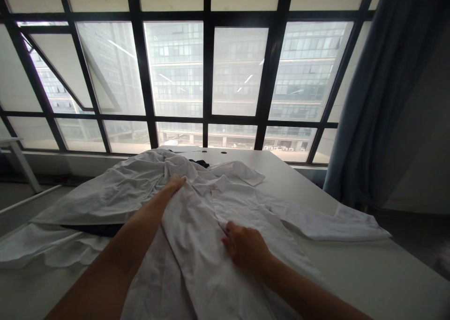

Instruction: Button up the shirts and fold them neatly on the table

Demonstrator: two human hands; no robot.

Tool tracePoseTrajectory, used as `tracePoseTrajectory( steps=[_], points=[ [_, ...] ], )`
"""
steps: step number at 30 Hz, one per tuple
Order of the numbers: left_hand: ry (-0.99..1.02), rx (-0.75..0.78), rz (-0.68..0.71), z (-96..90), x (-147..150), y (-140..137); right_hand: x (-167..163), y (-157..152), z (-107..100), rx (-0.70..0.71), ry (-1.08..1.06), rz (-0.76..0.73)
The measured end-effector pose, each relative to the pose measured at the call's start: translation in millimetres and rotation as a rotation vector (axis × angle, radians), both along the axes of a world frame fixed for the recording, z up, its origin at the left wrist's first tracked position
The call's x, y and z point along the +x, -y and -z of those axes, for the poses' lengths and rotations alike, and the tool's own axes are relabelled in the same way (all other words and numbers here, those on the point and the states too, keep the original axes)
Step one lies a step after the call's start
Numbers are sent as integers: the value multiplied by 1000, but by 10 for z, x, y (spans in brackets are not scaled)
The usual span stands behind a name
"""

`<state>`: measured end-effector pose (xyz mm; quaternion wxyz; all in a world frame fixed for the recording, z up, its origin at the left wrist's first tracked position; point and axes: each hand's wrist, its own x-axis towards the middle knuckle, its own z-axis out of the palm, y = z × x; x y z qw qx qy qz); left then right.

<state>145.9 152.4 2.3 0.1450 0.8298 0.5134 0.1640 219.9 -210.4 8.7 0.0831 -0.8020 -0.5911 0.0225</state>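
A white long-sleeved coat point(197, 245) lies spread on the table, its collar away from me and one sleeve point(323, 222) stretched out to the right. Near the collar, my left hand point(176, 182) is closed on the cloth at the coat's left side. My right hand point(248, 247) rests lower down on the front, with fingers curled and pinching the edge of the front opening. Part of the coat is hidden under my forearms.
More white garments point(101, 193) are heaped on the left, with a dark piece point(94, 228) showing beneath. A small black item point(200, 163) lies behind the collar. The white table point(351, 264) reaches toward windows; a blue-grey curtain point(369, 100) hangs right.
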Motion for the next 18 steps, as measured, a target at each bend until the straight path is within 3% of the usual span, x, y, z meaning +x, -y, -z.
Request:
tracePoseTrajectory(
  steps=[3,7,12,18],
  points=[
    [-2,48,-37,19,80,18,29,6,38,131,69,-149],
    [-35,113,-45,104,96,161,134,28,139,143,-40,-199],
    [-74,258,56,123,51,470,484,-161,158,135,-163,-93],
    [-316,280,231,272,-29,875,1353,-776,214,22,2,88]
  ],
)
